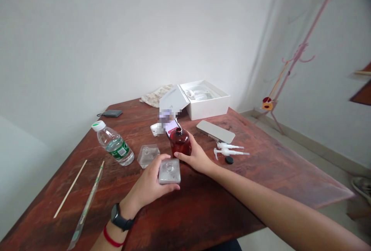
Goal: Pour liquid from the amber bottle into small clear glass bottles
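Observation:
My left hand (149,183) is closed around a clear square bottle (169,173), its round neck facing up toward me. My right hand (198,156) grips a dark amber bottle (180,142) by its side; its mouth is uncapped and it stands upright just behind the square one. A second clear angular bottle (148,156) sits on the table left of the amber bottle. To the right of my right hand lie two white pump heads (228,151) with thin tubes, and a small black cap (228,160).
On the wooden table (278,177) are a water bottle (114,144), a thin stick (70,188), a wrapped chopstick-like stick (88,204), a grey case (216,131), a phone (171,126), a white earbud case (155,129), a grey pouch-like object (113,113) and an opened white box (207,108).

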`<control>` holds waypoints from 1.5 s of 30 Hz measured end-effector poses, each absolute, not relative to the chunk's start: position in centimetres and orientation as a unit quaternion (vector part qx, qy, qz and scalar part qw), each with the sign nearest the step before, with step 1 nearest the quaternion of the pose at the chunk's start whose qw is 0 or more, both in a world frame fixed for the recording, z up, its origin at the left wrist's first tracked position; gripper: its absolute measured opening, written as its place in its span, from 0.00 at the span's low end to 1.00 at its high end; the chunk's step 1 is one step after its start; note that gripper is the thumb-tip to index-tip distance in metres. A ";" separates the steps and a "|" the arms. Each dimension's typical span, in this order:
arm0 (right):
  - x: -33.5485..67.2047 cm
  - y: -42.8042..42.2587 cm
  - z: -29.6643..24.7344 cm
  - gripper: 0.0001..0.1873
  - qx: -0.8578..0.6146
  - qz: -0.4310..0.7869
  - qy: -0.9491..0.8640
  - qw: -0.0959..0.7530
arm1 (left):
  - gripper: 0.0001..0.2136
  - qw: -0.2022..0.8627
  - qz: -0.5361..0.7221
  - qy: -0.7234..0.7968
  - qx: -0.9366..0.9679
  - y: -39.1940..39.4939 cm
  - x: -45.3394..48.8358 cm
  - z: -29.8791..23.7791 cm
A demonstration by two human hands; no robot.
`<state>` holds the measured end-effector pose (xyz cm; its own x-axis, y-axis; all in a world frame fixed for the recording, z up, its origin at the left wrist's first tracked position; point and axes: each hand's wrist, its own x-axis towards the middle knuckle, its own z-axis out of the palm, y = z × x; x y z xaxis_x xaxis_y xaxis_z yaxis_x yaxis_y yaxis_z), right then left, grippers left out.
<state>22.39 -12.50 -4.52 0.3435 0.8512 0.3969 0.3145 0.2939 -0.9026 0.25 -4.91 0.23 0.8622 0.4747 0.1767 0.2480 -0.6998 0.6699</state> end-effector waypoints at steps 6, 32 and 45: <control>22.0 -12.6 -4.1 0.52 -0.557 0.224 -0.521 0.607 | 0.37 0.327 0.169 0.211 0.906 -4.8 0.2 0.0; 23.4 -12.5 -4.7 0.58 -0.614 0.125 -0.578 0.523 | 0.47 0.337 0.192 0.178 0.904 -4.8 0.1 -0.3; 23.5 -12.6 -4.1 0.67 -0.617 0.118 -0.589 0.509 | 0.50 0.362 0.221 0.151 0.893 -4.7 -0.5 -0.3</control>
